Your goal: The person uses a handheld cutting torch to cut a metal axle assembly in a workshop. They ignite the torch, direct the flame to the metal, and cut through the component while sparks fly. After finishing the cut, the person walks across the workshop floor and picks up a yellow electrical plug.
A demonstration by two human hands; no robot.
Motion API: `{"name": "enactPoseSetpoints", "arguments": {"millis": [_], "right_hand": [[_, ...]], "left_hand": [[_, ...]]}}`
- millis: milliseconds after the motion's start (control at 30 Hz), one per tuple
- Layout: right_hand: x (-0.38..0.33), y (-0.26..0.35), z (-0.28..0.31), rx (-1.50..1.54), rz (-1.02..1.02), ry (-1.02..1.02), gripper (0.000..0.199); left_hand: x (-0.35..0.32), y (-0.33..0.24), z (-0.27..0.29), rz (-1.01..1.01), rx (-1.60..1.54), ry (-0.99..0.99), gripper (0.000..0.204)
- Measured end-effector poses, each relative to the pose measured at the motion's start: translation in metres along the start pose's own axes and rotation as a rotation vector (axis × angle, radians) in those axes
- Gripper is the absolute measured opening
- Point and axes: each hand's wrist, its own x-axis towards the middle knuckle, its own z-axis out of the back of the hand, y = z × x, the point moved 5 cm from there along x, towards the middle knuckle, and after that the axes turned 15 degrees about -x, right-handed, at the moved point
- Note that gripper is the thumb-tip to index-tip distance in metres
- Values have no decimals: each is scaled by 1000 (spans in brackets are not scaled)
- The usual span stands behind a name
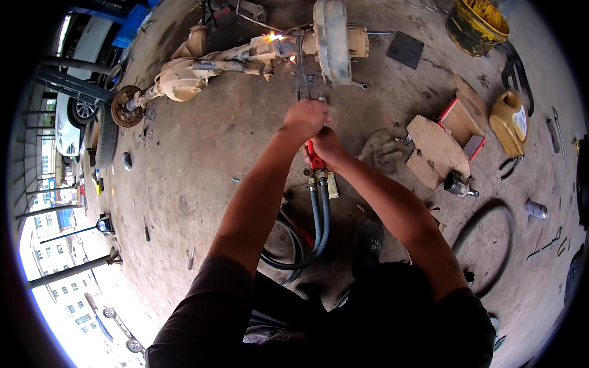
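Both my hands grip a gas torch with a red handle. My left hand is closed round its front part, and my right hand is wrapped round the handle just behind. Two blue-grey hoses run from the handle's brass fittings down between my legs. The thin metal tubes of the torch reach forward to a dirty vehicle axle on the floor. A bright orange-white glow shows on the axle near its large drum; a smaller glow lies just below.
Beside the drum lie a wrench and a dark square plate. To the right are a yellow-stained bucket, a gold jug, a red box, cardboard, a can and a curved hose. Tyres stand left.
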Motion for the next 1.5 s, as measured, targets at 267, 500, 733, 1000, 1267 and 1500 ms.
{"name": "enactPoseSetpoints", "arguments": {"millis": [267, 500, 733, 1000, 1267, 1500], "right_hand": [[0, 0, -2, -9, 22, -33, 22], [6, -4, 0, 18, 22, -33, 22], [11, -9, 0, 3, 4, -18, 20], [5, -3, -3, 14, 35, -23, 17], [4, -1, 0, 4, 29, -37, 17], [4, -2, 4, 2, 22, -41, 20]], "left_hand": [[-2, 0, 1, 21, -69, -39, 26], [-1, -3, 5, -22, -45, -59, 27], [-2, -6, 6, 74, -37, -21, 31], [-3, -4, 6, 70, -56, -40, 30], [-3, -3, 6, 53, -110, -87, 29], [-4, -9, 6, 66, -94, -98, 29]]}}
